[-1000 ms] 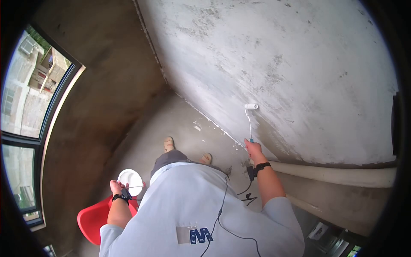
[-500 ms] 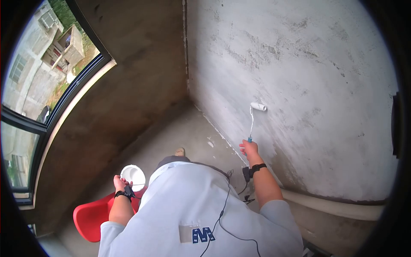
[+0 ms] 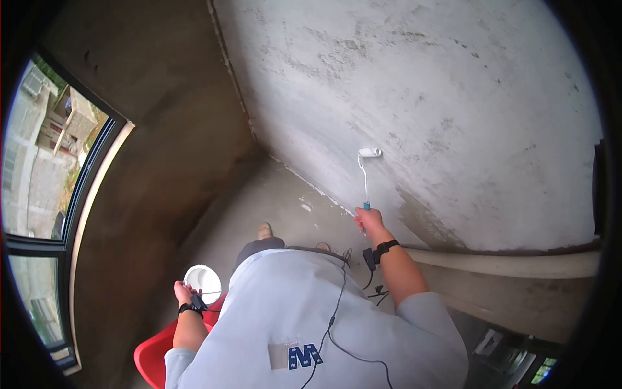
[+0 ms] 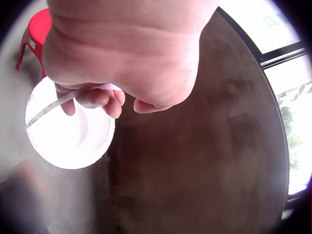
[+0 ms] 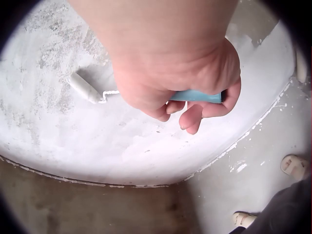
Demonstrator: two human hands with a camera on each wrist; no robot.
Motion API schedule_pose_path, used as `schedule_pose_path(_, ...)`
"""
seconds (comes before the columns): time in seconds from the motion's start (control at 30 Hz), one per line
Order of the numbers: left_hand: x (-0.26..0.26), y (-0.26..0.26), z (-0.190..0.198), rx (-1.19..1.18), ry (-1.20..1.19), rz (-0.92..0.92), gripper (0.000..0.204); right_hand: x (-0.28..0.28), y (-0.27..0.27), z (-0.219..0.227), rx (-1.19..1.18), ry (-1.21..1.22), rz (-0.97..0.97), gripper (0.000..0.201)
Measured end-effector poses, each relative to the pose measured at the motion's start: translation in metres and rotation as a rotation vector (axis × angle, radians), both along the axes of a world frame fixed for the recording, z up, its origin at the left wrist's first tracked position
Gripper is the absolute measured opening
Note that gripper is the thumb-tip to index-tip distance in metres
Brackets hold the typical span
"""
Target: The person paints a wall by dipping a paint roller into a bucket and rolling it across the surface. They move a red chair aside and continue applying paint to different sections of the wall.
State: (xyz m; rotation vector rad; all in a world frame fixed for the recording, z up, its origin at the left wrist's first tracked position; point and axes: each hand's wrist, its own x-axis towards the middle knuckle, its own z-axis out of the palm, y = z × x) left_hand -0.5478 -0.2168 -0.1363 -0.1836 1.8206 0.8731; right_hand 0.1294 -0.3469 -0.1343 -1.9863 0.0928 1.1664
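Observation:
My right hand (image 3: 369,222) grips the blue handle (image 5: 197,95) of a small paint roller. Its white roller sleeve (image 3: 370,152) lies against the white-coated wall (image 3: 304,84), and a bent, paint-covered wire frame (image 3: 365,181) joins it to the handle. Down at my left side, my left hand (image 3: 184,293) holds the thin white bail of a white bucket (image 4: 68,156), its fingers curled round the bail. Inside, the bucket looks white. In the left wrist view, it hangs below the fingers, with its opening facing up.
A red plastic chair (image 3: 152,356) stands by my left side, and a red stool (image 4: 40,25) shows in the left wrist view. Pale pipes (image 3: 505,264) run along the wall's right side. A bare brown wall (image 3: 155,129) with a window (image 3: 39,162) is at left. Cables hang from my shirt.
The head view swung and came most of the way back. The roller has shifted slightly along the wall, nearer the corner. Both hands keep their holds on the roller and the bucket.

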Motion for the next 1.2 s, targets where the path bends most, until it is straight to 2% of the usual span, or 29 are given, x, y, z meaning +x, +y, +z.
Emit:
schedule_pose_path(0.23,0.037,-0.037,-0.004,-0.036,-0.014,-0.105,0.017,0.026,-0.105,-0.029,-0.105,-0.149,-0.053,0.019)
schedule_pose_path(0.27,0.035,-0.041,-0.005,-0.022,-0.025,-0.149,0.017,0.034,-0.125,-0.048,-0.101,-0.144,-0.069,0.019)
schedule_pose_path(0.33,0.039,-0.047,0.0,-0.021,-0.03,-0.155,0.017,0.054,-0.169,-0.114,-0.147,-0.327,-0.072,0.018)
schedule_pose_path(0.47,0.054,-0.052,0.009,-0.006,0.034,-0.259,0.018,0.058,-0.227,-0.098,-0.127,-0.148,-0.154,0.016)
schedule_pose_path(0.53,0.089,-0.063,0.034,0.023,0.084,-0.33,0.017,0.059,-0.247,-0.063,-0.247,-0.032,-0.136,0.025)
schedule_pose_path(0.57,0.092,-0.063,0.027,0.021,0.085,-0.348,0.017,0.061,-0.262,-0.07,-0.25,-0.029,-0.154,0.025)
schedule_pose_path(0.63,0.094,-0.062,0.005,0.01,0.057,-0.192,0.018,0.067,-0.289,-0.091,-0.252,-0.064,-0.21,0.03)
schedule_pose_path(0.67,0.102,-0.063,0.005,0.009,0.057,-0.209,0.018,0.07,-0.305,-0.106,-0.254,-0.062,-0.227,0.03)
schedule_pose_path(0.73,0.121,-0.068,0.017,-0.013,-0.013,-0.231,0.018,0.072,-0.333,-0.131,-0.311,-0.285,-0.206,0.034)
schedule_pose_path(0.77,0.135,-0.071,0.027,-0.017,-0.009,-0.251,0.018,0.072,-0.344,-0.121,-0.317,-0.278,-0.225,0.034)
schedule_pose_path(0.83,0.168,-0.081,0.054,0.067,0.05,-0.256,0.019,0.069,-0.348,-0.061,-0.403,-0.285,-0.157,0.035)
schedule_pose_path(0.93,0.206,-0.098,0.097,0.117,0.05,-0.361,0.019,0.077,-0.389,-0.136,-0.441,-0.322,-0.236,0.032)
schedule_pose_path(0.97,0.2,-0.092,0.079,0.119,0.05,-0.374,0.019,0.075,-0.391,-0.131,-0.441,-0.319,-0.249,0.032)
schedule_pose_path(1.0,0.181,-0.083,0.044,0.062,0.009,-0.3,0.017,0.073,-0.395,-0.129,-0.464,-0.388,-0.186,0.031)
schedule_pose_path(1.03,0.17,-0.076,0.026,0.002,-0.03,-0.223,0.02,0.07,-0.395,-0.123,-0.487,-0.456,-0.121,0.031)
schedule_pose_path(1.17,0.182,-0.07,0.022,-0.006,-0.028,-0.254,0.02,0.073,-0.394,-0.132,-0.366,-0.333,-0.231,0.03)
schedule_pose_path(1.2,0.183,-0.068,0.024,-0.01,-0.023,-0.26,0.02,0.07,-0.387,-0.121,-0.351,-0.287,-0.252,0.029)
